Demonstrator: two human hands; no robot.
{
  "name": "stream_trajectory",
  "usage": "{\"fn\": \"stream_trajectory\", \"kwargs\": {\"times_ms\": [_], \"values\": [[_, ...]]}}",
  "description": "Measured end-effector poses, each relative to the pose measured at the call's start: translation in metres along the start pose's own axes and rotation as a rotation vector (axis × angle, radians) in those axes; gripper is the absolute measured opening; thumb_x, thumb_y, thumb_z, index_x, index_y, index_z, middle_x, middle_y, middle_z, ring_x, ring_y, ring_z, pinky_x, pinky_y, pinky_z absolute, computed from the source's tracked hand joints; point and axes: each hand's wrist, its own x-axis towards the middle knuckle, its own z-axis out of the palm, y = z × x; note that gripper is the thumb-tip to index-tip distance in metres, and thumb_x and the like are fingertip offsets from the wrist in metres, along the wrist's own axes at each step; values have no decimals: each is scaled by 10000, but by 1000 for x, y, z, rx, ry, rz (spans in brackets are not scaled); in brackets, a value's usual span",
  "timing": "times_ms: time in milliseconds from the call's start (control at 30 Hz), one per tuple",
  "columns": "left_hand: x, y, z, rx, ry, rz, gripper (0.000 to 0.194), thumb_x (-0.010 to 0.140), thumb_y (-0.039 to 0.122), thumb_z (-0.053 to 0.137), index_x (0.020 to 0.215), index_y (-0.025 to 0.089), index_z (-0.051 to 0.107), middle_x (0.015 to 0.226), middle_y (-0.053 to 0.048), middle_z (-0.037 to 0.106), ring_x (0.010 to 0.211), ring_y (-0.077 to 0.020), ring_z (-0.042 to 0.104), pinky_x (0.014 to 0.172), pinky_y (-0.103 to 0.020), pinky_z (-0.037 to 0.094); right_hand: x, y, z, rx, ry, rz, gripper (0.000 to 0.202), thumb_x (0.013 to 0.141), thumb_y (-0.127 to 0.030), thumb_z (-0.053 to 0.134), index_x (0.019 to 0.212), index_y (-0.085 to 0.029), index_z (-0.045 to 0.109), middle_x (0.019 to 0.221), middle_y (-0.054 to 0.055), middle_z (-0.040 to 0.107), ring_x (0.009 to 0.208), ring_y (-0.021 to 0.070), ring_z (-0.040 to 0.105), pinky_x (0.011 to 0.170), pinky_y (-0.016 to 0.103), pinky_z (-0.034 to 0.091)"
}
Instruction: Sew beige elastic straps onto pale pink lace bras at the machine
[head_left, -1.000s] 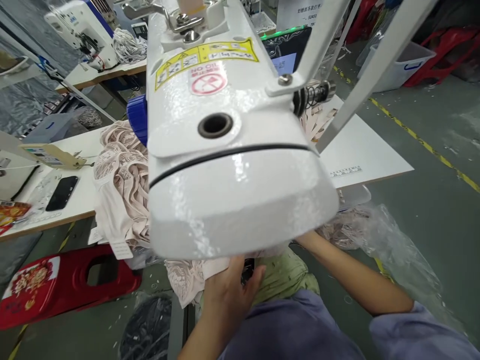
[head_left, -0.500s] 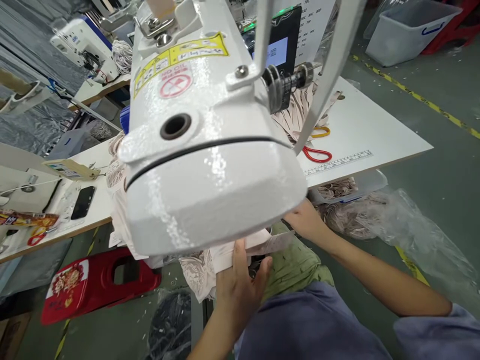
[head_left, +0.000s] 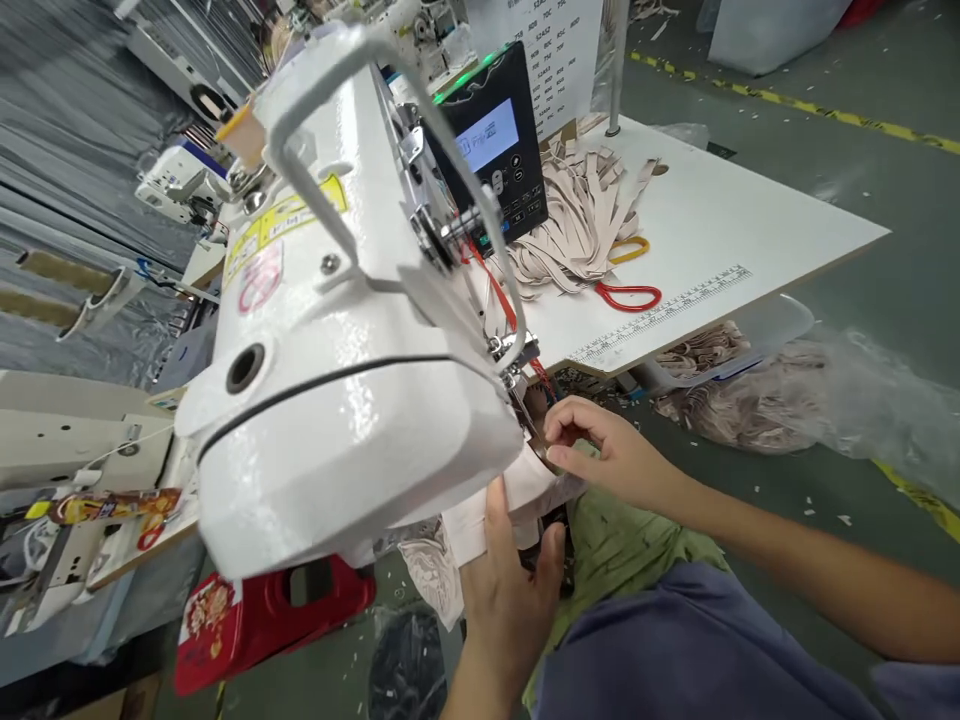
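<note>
A white sewing machine [head_left: 337,390] fills the middle of the view, its head toward me. My left hand [head_left: 514,575] lies flat against a pale pink fabric piece [head_left: 517,495] just below the machine's front end. My right hand [head_left: 611,450] pinches the same fabric beside the needle area [head_left: 525,385], fingers curled together. Part of the fabric is hidden under the machine head.
A heap of beige strips [head_left: 577,225] lies on the white table [head_left: 720,240] with red-handled scissors [head_left: 626,295] and a printed ruler [head_left: 667,310] at the edge. A black control panel [head_left: 491,150] stands behind. A red stool [head_left: 262,615] and bagged fabric [head_left: 750,410] are on the floor.
My view has swung left and around the machine, exposing its needle side. My right hand moved up to the needle area; my left hand stayed under the fabric.
</note>
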Motion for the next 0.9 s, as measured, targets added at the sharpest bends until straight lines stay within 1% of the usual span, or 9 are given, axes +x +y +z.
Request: {"fn": "stream_trajectory", "kwargs": {"times_ms": [233,333,500,567,633,700,767,833,900], "values": [[0,2,-5,-30,-84,-68,720,964,394,532,1574,181,215,1464,-196,522,1292,-331,570,954,-430,575,-4,-6,4,-65,-2,53,207,792,-381,625,887,-206,566,880,38,600,793,175,570,588,245,425],[-5,10,-1,-28,-105,-102,755,967,371,516,1591,187,133,1488,-195,496,1303,-333,560,962,-442,572,-9,-10,9,-139,18,44,237,773,-391,655,888,-200,573,855,27,607,769,173,568,625,257,424],[-39,45,13,-128,-138,-36,843,911,379,586,1595,204,124,1588,-182,344,1438,-373,372,1088,-508,465,-38,-4,4,-80,-22,124,232,868,-398,544,859,-187,642,818,32,630,773,180,576,680,278,428],[-57,49,16,-309,-216,-28,841,901,399,595,1589,189,161,1544,-200,416,1401,-366,436,1063,-476,489,-52,-3,-4,-11,-20,122,298,896,-424,515,836,-173,665,848,50,636,817,189,585,734,289,440],[-70,37,20,-524,-339,-86,762,916,417,569,1565,176,248,1318,-192,648,1183,-317,650,961,-415,558,-63,-5,-14,2,-7,123,329,893,-450,540,786,-166,668,828,50,620,824,190,578,756,288,434],[-75,11,28,-643,-457,-206,548,966,419,480,1465,197,444,938,-95,783,820,-233,748,777,-333,605,-69,-7,-22,-11,-10,144,354,887,-475,560,753,-166,667,795,40,595,793,179,560,727,278,421],[-71,-23,41,-427,-408,-294,389,988,398,397,1155,197,685,898,-90,777,837,-233,739,771,-324,589,-73,-10,-26,-11,-10,171,391,877,-512,571,717,-166,659,759,25,555,735,159,528,676,267,407],[-62,-56,57,61,-402,-398,378,959,332,410,1179,163,666,1119,-138,733,1030,-264,694,839,-348,562,-75,-10,-28,-2,-1,197,424,863,-544,581,680,-166,641,734,14,516,691,144,492,638,258,396],[-54,-81,72,232,-390,-499,417,883,286,500,1169,20,648,1122,-281,676,1045,-390,655,836,-477,531,-76,-10,-28,-6,16,216,438,845,-559,598,652,-166,627,726,13,511,695,144,483,639,256,400]]}}
